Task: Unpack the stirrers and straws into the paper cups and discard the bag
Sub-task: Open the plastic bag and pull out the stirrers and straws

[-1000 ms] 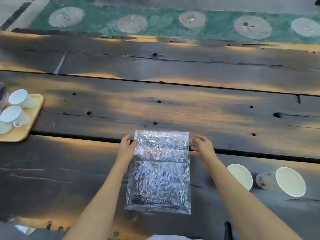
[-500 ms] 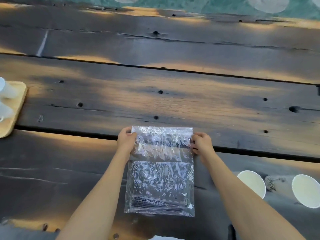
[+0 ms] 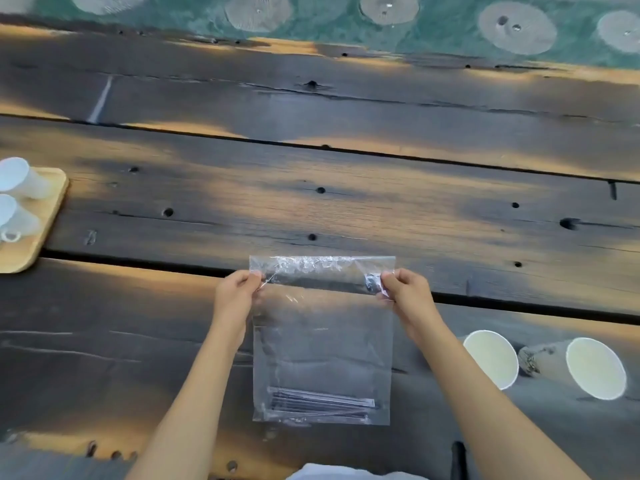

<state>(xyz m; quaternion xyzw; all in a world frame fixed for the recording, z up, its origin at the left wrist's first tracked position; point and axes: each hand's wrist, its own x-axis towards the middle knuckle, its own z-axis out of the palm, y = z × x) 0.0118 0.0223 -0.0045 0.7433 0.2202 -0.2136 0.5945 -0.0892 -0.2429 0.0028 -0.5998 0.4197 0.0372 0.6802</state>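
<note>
At the left edge of the dark plank table (image 3: 381,209), white cups (image 3: 15,178) sit on a wooden tray (image 3: 41,216). The clear plastic bag (image 3: 322,341), flat and crumpled a second ago, now hangs taut, its stirrers and straws (image 3: 320,405) slid to the bottom, ready for opening. The left hand (image 3: 235,292) and right hand (image 3: 403,292) pinch its top corners. Two paper cups (image 3: 491,358) wait near the right edge.

No readable text, label, brand, number or sign anywhere in view. Clear bag (image 3: 322,344): no print legible. Wrapped sticks (image 3: 320,405) at near end of bag: wrappers too small and blurred to read. Paper cups (image 3: 491,358) at right: plain white insides, dark marks on outside of far-right one illegible.
</note>
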